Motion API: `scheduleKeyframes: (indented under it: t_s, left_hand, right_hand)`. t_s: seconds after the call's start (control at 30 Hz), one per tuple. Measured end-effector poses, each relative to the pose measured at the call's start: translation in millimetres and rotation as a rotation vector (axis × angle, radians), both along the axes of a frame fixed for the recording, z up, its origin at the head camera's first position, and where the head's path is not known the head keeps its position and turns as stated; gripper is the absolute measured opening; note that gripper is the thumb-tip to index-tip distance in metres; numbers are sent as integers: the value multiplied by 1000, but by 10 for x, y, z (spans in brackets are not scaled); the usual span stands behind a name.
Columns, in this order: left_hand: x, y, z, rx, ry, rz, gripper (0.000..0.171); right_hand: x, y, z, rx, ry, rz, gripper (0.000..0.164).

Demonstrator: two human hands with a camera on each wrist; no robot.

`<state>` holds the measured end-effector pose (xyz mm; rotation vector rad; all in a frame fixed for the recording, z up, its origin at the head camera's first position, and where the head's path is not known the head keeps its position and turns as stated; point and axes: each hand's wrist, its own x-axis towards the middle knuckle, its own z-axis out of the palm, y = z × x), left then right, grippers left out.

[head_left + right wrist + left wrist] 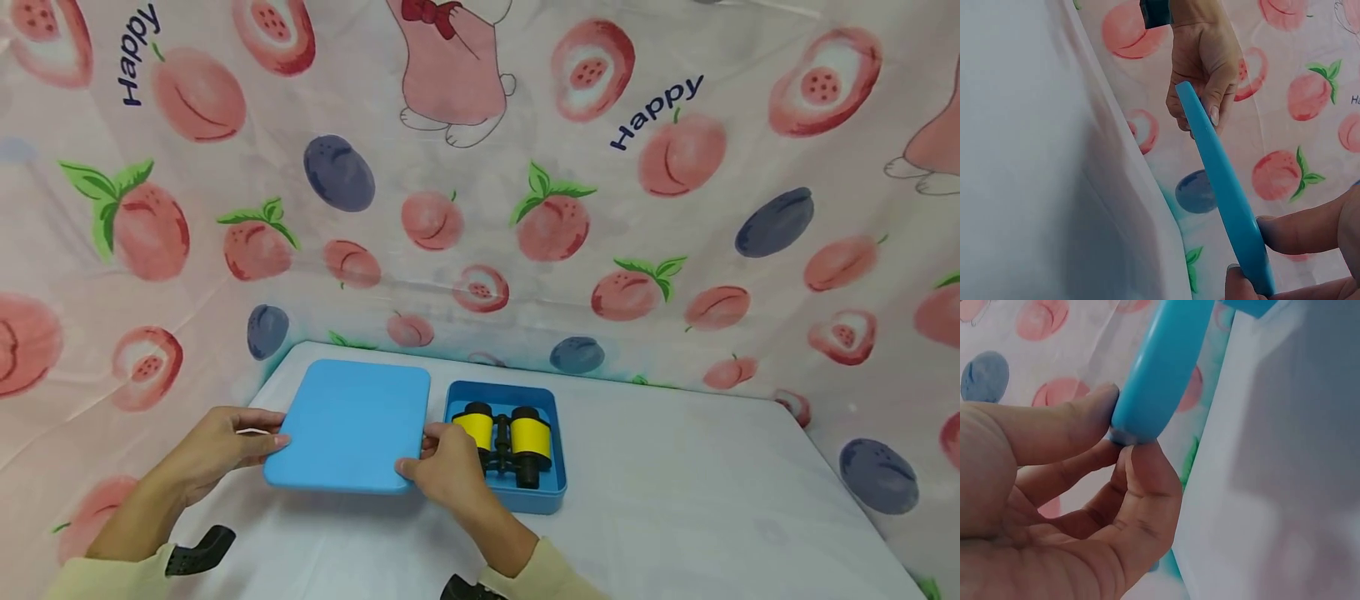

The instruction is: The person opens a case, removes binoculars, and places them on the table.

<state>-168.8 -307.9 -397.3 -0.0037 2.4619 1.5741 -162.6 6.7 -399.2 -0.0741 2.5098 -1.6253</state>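
Both hands hold up a flat blue lid (348, 425) with rounded corners, its smooth face turned toward the head camera. My left hand (217, 454) pinches its left edge, thumb on the face and fingers behind; the left wrist view shows that pinch close on the lid's edge (1157, 375). At the opposite edge my right hand (450, 467) pinches the lid between thumb and fingers. Just right of it stands a blue box (543, 498), uncovered, on the table. Black-and-yellow binoculars (530, 437) lie inside, their left part overlapped by my right hand in the head view.
The table (675, 475) has a white cover. Behind and beside it hangs a cloth (480, 175) printed with peaches, other fruit and "Happy" lettering. Black straps or mounts (201, 552) sit at the wrists, over pale yellow sleeves (112, 577).
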Motion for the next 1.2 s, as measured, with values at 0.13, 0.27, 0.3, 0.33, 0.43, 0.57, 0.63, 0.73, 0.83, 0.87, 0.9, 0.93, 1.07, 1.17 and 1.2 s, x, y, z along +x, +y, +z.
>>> scheduleKeyframes:
  t_s: [0.13,0.27,0.3,0.33,0.43,0.57,0.63,0.73,0.83,0.87,0.9,0.93,1.07,1.17,1.2]
  left_hand:
    - [-9,-73,-48,0,9,-10,62]
    - [-18,-146,-100,1,5,-22,62]
    - [-20,-162,-109,-2,4,-24,62]
    - [-22,-179,-119,-3,4,-27,62]
    - [-30,-222,-143,-7,3,-32,62]
    - [-37,-267,-174,-8,8,-35,61]
    - [-37,-288,-189,-4,4,-35,60]
    - [-43,-323,-207,-1,-17,-31,61]
    - [-54,-364,-220,-8,-48,-20,62]
    - [-59,-377,-224,-16,-54,-17,63]
    - [-66,-388,-233,-19,-59,-12,63]
    - [-74,-397,-242,-24,-62,-10,63]
    - [-93,-423,-286,-27,-74,-1,62]
    - [-86,-438,-316,-25,-82,5,62]
    - [-81,-442,-325,-28,-81,7,62]
  right_hand:
    - [12,-67,-26,-10,6,11,49]
    - [31,-130,-55,-26,-14,24,47]
    - [34,-144,-63,-31,-18,28,47]
    - [35,-156,-71,-33,-22,31,47]
    - [33,-190,-88,-39,-29,43,44]
    - [25,-239,-119,-54,-41,48,40]
    - [24,-267,-140,-55,-46,46,38]
    - [32,-302,-165,-51,-52,40,37]
    - [35,-329,-191,-53,-50,44,38]
    - [36,-335,-196,-54,-50,46,38]
    - [33,-341,-204,-55,-47,47,39]
    - [31,-347,-212,-57,-47,46,40]
    - [29,-374,-235,-40,-60,44,42]
    - [27,-405,-261,-29,-81,43,43]
    - [26,-418,-274,-26,-86,44,44]
